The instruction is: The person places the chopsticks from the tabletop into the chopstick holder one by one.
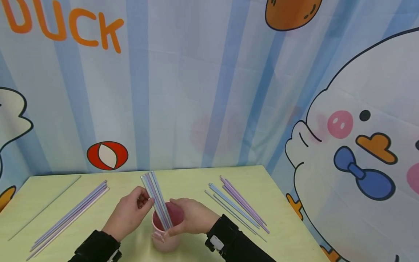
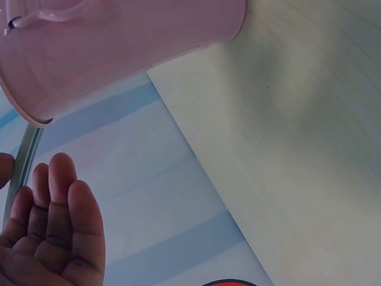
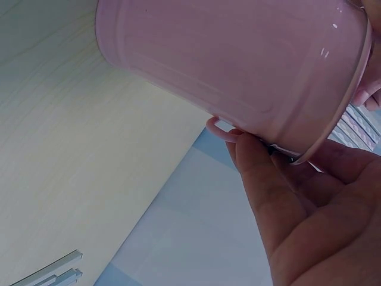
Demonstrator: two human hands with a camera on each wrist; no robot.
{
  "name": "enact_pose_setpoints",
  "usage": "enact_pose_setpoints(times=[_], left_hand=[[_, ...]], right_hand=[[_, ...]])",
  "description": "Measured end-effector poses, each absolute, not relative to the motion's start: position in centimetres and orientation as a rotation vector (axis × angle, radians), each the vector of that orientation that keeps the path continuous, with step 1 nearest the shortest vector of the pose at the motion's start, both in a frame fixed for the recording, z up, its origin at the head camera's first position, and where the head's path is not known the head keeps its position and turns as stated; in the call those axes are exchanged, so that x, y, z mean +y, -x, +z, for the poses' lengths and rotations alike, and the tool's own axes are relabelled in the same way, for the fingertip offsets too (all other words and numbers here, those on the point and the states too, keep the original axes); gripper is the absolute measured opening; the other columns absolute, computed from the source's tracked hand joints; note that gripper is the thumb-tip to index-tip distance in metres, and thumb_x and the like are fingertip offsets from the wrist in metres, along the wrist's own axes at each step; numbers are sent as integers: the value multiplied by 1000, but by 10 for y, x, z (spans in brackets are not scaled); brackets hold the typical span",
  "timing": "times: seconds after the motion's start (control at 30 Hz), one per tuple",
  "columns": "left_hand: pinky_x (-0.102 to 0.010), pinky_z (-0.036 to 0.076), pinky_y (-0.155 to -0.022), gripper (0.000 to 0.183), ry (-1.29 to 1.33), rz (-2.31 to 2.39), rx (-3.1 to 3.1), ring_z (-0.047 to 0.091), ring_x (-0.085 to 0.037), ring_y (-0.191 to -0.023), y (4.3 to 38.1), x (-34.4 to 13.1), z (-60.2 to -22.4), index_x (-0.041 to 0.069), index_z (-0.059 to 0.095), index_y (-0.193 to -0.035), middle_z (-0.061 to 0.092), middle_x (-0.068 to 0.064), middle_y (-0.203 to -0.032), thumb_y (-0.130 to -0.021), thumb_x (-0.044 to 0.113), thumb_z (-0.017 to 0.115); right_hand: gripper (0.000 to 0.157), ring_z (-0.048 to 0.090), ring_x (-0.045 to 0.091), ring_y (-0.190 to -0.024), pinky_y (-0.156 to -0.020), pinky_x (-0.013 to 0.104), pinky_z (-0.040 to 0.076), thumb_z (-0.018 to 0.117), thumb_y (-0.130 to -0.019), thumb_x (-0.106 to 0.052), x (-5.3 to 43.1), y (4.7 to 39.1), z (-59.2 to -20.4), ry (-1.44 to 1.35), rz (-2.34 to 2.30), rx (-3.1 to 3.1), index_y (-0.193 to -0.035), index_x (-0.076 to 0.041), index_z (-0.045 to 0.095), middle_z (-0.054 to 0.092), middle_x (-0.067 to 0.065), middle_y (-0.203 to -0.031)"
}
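Observation:
A small pink pail (image 1: 166, 243) with loops at its sides stands on the table. Several thin pastel sticks (image 1: 158, 203) lean in it as a bundle, their upper ends above the rim. My left hand (image 1: 132, 208) is at the left of this bundle; in the left wrist view a stick (image 2: 25, 156) passes between its thumb and fingers. My right hand (image 1: 195, 217) grips the pail's right rim, with the thumb in front. The right wrist view shows its fingers (image 3: 256, 173) at the rim beside a pink loop (image 3: 221, 131). Inside the pail, the lower stick ends are hidden.
On the left of the table (image 1: 131, 251) lie a bunch of purple and pink sticks (image 1: 70, 218) and one pale green stick (image 1: 44, 208). To the right are purple sticks (image 1: 245, 202), blue sticks (image 1: 234, 204) and thin greyish sticks (image 1: 234, 214). A printed curtain (image 1: 180, 91) hangs behind.

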State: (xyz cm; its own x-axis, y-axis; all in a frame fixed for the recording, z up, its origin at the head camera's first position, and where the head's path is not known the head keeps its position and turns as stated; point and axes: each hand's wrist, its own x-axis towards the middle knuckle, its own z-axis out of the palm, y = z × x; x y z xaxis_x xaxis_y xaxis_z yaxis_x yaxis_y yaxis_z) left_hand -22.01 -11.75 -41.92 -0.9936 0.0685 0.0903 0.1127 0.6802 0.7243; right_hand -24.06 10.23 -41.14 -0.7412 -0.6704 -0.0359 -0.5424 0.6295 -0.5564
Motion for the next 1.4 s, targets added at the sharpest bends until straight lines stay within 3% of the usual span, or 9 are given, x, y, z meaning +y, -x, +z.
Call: enact_pose_setpoints(times=[0.27, 0.53, 0.7, 0.87, 1.13, 1.4], left_hand=[[-33, 53, -72, 26, 178, -1186, -2818, 51, -18, -79, 219, -126, -421, 9, 54, -107, 60, -5, -90, -95, 32, 57], [-41, 53, -71, 23, 150, -864, -2899, 50, -20, -73, 226, -171, -439, 3, 58, -105, 61, -7, -88, -96, 24, 55], [-51, 52, -76, 21, 178, -524, -2867, 58, -31, -82, 233, -212, -458, -4, 62, -100, 64, -17, -92, -89, 14, 61], [-58, 52, -69, 25, 170, -220, -2819, 58, -40, -83, 235, -238, -472, -9, 63, -99, 61, -26, -94, -83, 10, 66], [-64, 46, -70, 19, 100, -65, -2946, 49, -46, -90, 236, -255, -483, -10, 59, -106, 52, -32, -103, -90, -3, 50], [-68, 44, -67, 21, 64, -60, -2986, 47, -47, -89, 238, -261, -494, -8, 58, -108, 51, -32, -101, -90, -5, 48]], right_hand=[[87, 55, 2, -100, -86, 22, 50, 80, -67, -56, 103, 241, -410, 988, -776, 2622, -136, -14, 49, 62, -4, -120], [92, 51, 4, -108, -93, 26, 48, 80, -66, -57, 103, 240, -409, 966, -716, 2666, -139, -12, 46, 59, -2, -128], [95, 49, 5, -112, -96, 28, 46, 79, -66, -58, 104, 240, -410, 953, -698, 2675, -140, -10, 44, 57, -2, -131], [95, 48, 6, -115, -98, 29, 45, 79, -66, -59, 104, 240, -411, 951, -690, 2678, -141, -11, 44, 56, -1, -132], [97, 46, 7, -118, -100, 31, 44, 78, -66, -61, 104, 240, -413, 927, -686, 2683, -141, -12, 43, 54, -1, -135], [86, 51, 2, -106, -93, 26, 47, 79, -66, -58, 103, 241, -413, 975, -743, 2642, -136, -18, 49, 60, -7, -124]])
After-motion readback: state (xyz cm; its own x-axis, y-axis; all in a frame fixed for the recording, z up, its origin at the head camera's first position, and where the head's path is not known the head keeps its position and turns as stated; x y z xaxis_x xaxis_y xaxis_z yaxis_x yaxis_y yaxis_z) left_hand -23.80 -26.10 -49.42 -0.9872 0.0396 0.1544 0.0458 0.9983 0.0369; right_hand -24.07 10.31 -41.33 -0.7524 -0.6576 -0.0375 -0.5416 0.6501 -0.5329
